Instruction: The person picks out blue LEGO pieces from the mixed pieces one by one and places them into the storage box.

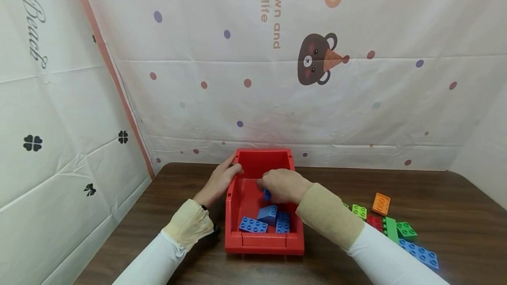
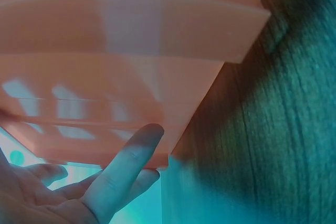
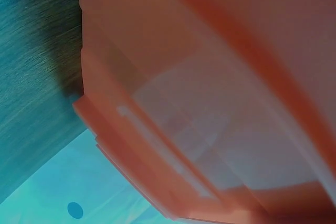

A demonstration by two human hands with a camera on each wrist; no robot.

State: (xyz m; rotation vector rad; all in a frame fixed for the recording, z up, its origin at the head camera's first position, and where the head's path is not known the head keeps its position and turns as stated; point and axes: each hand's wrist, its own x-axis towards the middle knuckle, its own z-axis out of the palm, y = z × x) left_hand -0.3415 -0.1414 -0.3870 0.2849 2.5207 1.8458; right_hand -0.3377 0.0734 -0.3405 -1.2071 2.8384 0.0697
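A red storage bin (image 1: pixel 265 242) stands on the table with its low lip toward me. My left hand (image 1: pixel 219 181) holds its left wall, thumb over the rim; in the left wrist view the fingers (image 2: pixel 126 169) lie along the outer wall (image 2: pixel 194 85). Inside the bin, my right hand (image 1: pixel 286 186) grips a blue toy brick (image 1: pixel 267 194), mostly hidden by the hand. Closer to the lip lie a blue studded brick (image 1: pixel 253 225), a blue sloped brick (image 1: pixel 267 214) and another blue brick (image 1: pixel 283 222). The right wrist view shows only the bin's wall (image 3: pixel 173 103), not the hand.
Right of the bin, partly behind my right forearm, are loose bricks: orange (image 1: pixel 381 204), lime (image 1: pixel 359 211), red (image 1: pixel 374 222), green (image 1: pixel 406 231) and a long blue one (image 1: pixel 421 254). A printed cloth (image 1: pixel 253 104) hangs behind the brown table (image 1: pixel 332 179).
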